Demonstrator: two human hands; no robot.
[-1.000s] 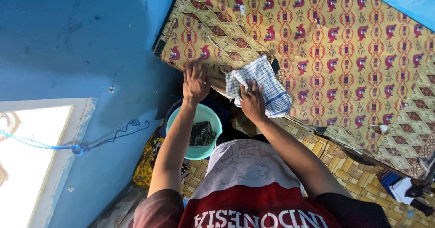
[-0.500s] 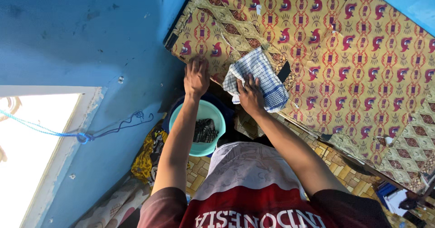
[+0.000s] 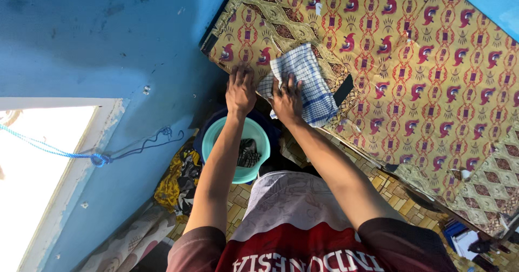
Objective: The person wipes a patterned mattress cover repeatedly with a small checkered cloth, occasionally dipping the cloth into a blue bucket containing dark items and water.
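Note:
A white cloth with blue checks (image 3: 307, 77) lies on a mattress covered by a yellow sheet with red patterns (image 3: 421, 61). My right hand (image 3: 286, 100) presses flat on the cloth's near edge, fingers spread. My left hand (image 3: 241, 91) rests palm down on the sheet's edge just left of the cloth, close to its corner. Below my arms a teal basin (image 3: 221, 137) holds a dark patterned garment (image 3: 248, 153).
A blue wall (image 3: 108, 45) stands on the left with a bright window opening (image 3: 38, 164) and a blue rope (image 3: 81, 154) tied across it. Crumpled yellow fabric (image 3: 173, 183) lies on the tiled floor (image 3: 400, 193). A small black object (image 3: 344, 90) lies beside the cloth.
My right hand slid left along the checked cloth toward my left hand, bunching the cloth's left side. The view shifted slightly.

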